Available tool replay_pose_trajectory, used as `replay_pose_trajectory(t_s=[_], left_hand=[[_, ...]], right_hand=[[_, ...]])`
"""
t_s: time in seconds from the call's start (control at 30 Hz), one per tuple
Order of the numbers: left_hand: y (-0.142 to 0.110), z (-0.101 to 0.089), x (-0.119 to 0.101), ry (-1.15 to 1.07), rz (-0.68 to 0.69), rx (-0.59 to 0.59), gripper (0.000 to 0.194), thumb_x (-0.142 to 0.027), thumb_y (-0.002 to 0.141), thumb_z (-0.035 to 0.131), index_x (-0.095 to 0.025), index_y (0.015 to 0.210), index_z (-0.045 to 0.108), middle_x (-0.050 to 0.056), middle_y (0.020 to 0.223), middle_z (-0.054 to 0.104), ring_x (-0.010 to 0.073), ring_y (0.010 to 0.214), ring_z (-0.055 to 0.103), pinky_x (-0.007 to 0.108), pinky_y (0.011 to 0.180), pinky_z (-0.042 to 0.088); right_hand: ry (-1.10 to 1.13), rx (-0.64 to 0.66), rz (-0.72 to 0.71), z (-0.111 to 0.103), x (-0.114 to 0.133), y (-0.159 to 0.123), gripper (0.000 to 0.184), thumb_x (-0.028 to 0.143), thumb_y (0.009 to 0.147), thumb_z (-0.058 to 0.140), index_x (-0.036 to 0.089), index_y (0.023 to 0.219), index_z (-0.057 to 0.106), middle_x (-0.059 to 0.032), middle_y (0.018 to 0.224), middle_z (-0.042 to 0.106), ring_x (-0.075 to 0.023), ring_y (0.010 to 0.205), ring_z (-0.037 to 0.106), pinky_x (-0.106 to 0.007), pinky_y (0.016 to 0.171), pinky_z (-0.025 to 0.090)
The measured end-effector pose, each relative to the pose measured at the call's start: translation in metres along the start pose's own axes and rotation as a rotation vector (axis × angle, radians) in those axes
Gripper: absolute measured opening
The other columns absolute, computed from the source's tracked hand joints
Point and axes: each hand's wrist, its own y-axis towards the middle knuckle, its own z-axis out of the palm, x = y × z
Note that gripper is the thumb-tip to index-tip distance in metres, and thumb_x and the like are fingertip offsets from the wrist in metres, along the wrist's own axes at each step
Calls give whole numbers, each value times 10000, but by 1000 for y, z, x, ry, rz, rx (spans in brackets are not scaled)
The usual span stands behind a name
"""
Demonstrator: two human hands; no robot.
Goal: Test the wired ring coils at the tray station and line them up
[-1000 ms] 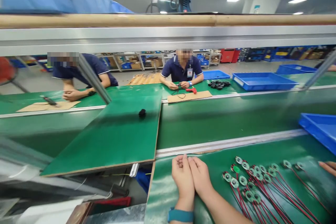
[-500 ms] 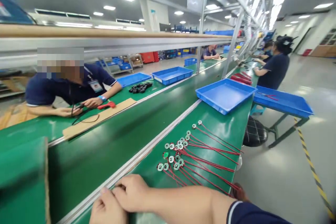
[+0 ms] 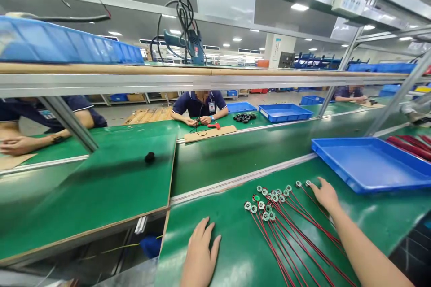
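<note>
Several small round circuit boards (image 3: 270, 196) with long red wires (image 3: 296, 237) lie fanned out on the green bench mat (image 3: 232, 242). My right hand (image 3: 326, 195) is at the rightmost board (image 3: 308, 183), its thumb beside or touching that board's edge. Its thumb and forefinger are apart, and the other fingers are partly hidden. To the left of the wired boards, my left hand (image 3: 201, 251) rests over the mat with fingers stretched out, holding nothing. One board (image 3: 256, 197) in the group looks solid green.
A blue tray (image 3: 370, 161) stands right of the boards. A metal rail (image 3: 242, 178) edges the bench along a green conveyor belt (image 3: 215, 161). Left is a raised green panel (image 3: 111, 188) bearing a small black object (image 3: 149, 157). Co-workers (image 3: 198, 105) sit across; a shelf beam (image 3: 208, 80) runs overhead.
My view has swung to the left. My hands, close together before, have parted: the right has reached across to the rightmost board, and the left has spread over the mat.
</note>
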Motion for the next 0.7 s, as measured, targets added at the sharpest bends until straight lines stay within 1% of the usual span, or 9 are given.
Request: replay_pose_trajectory(t_s=[0.07,0.1,0.17,0.23,0.3,0.47,0.57,0.7], left_hand=[[-1,-1,1,-23,-3,-1,374,-455,934,502,-215,1133,709,115,1347,630,317,1274,572,537,1060,510],[-1,-1,1,-27,-5,-1,374,-457,934,502,-215,1126,712,115,1343,633,317,1272,575,539,1059,512],[-1,-3,2,-17,-5,-3,375,-458,935,501,-212,1123,713,117,1332,640,318,1262,582,549,1051,517],[-1,-4,1,-2,2,-2,379,-460,935,502,-209,1125,711,120,1324,644,319,1257,584,557,1049,516],[1,-5,1,9,7,8,385,-470,934,502,-208,1121,712,121,1321,646,320,1254,585,561,1048,515],[4,-3,5,26,32,4,411,-511,915,502,-203,1064,730,133,1278,669,329,1206,618,559,1000,545],[7,0,16,42,52,16,427,-525,905,505,-200,1063,734,135,1274,674,326,1200,624,537,989,556],[10,-3,36,65,110,87,434,-551,871,559,-209,1065,743,126,1261,686,323,1163,650,491,941,589]], right_hand=[[55,32,-34,12,-10,-2,607,485,815,536,27,1191,665,-248,1206,658,-349,998,636,-458,925,480],[73,20,-62,17,-11,-5,582,509,824,506,55,1139,690,-225,1163,676,-333,959,637,-451,909,483],[86,-34,-121,25,-9,-11,546,527,840,457,96,1058,714,-192,1092,690,-315,943,627,-436,896,482],[88,-66,-141,30,-5,-15,522,526,847,449,116,1035,711,-173,1053,690,-302,948,623,-419,884,484],[89,-78,-144,29,-1,-17,491,512,852,470,123,1044,700,-165,1054,686,-287,947,624,-401,878,486],[44,-80,-168,20,7,-24,426,420,886,500,101,1096,689,-165,1088,678,-279,1018,610,-376,931,466],[40,-67,-151,18,11,-26,384,391,905,508,114,1092,697,-148,1098,674,-270,1035,605,-365,942,455],[44,-41,-151,17,17,-25,331,354,923,529,126,1082,710,-136,1105,668,-255,1062,600,-342,965,430]])
